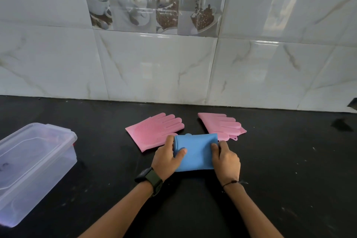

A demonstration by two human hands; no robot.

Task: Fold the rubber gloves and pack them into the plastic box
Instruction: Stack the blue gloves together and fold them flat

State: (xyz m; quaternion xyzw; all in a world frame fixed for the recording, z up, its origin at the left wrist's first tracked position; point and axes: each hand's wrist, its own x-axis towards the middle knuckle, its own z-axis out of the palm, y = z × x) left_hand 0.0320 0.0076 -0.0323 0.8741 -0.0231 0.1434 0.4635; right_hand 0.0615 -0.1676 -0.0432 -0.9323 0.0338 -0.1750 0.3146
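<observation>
Both hands grip the folded blue glove [196, 153] by its ends, left hand [166, 158] and right hand [226, 158], its length running left to right. Lidded plastic box [32, 166] sits well left, nearer the left hand.

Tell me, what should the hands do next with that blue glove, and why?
Probably carry the blue glove left toward the box. It already looks folded and both hands, left and right, grip its ends. The box's lid looks on, so it likely needs opening first.
</observation>
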